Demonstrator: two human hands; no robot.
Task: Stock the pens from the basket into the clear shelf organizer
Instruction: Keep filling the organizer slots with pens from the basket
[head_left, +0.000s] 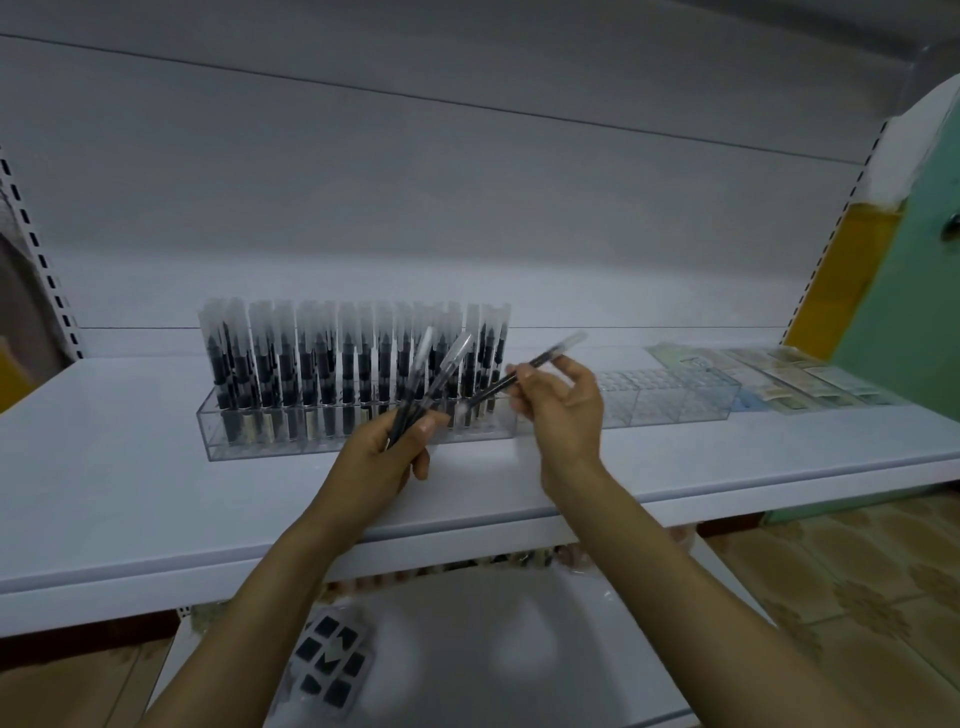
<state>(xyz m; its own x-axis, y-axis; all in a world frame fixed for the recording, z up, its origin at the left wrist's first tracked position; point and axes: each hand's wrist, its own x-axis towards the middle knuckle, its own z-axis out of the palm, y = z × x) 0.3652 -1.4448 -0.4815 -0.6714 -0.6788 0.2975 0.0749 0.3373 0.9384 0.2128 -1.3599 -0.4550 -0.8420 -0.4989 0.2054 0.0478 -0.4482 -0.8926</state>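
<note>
pinching one pen (545, 359) in my right hand (563, 402), left hand (387, 452) gripping spares (440, 373); next, stand it in an empty organizer (249, 448) slot.

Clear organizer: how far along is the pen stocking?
Done: upright pens fill the left stretch of the organizer. In hand: left hand grips a few pens, right hand pinches one pen. Left: the clear slots on the right stand empty; basket out of view.

No text is showing legibly: the pens (353, 364) standing in the clear organizer (270, 441) and the flat packets (779, 379) lying on the shelf (130, 493) are reading only as blur.
</note>
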